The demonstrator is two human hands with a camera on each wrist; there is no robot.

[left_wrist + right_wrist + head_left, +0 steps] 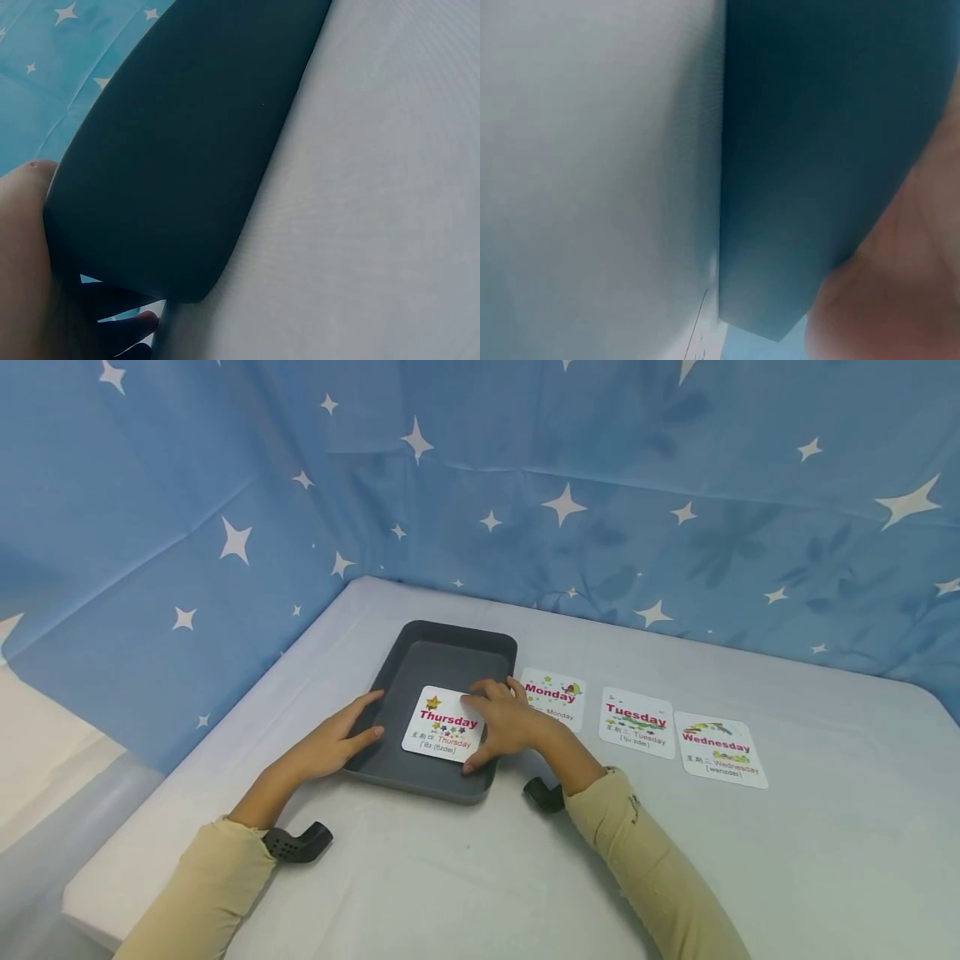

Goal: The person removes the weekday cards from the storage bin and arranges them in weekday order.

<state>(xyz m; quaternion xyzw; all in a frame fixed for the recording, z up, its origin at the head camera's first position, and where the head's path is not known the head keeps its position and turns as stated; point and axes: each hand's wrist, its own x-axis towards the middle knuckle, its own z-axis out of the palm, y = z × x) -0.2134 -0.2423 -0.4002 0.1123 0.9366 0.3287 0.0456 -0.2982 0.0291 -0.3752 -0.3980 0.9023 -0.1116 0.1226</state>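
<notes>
A dark grey rectangular tray (450, 658) lies on the white-covered table. My left hand (324, 747) holds its left side, thumb over the rim and fingers along the outer wall; the left wrist view shows the thumb (26, 225) against the tray wall (172, 150). Over the tray, a white card (442, 727) reading "Thursday" with a gold star is pinched at its right edge by my right hand (513, 724). The thumb sits at the card's lower right corner, the fingers near its upper right. In the right wrist view, the tray wall (802, 180) hides the card.
Right of the tray, cards for Monday (558, 697), Tuesday (637, 722) and Wednesday (722, 752) lie in a row. My right forearm partly covers the Monday card. A blue star-patterned curtain (487, 460) hangs along the table's back and left.
</notes>
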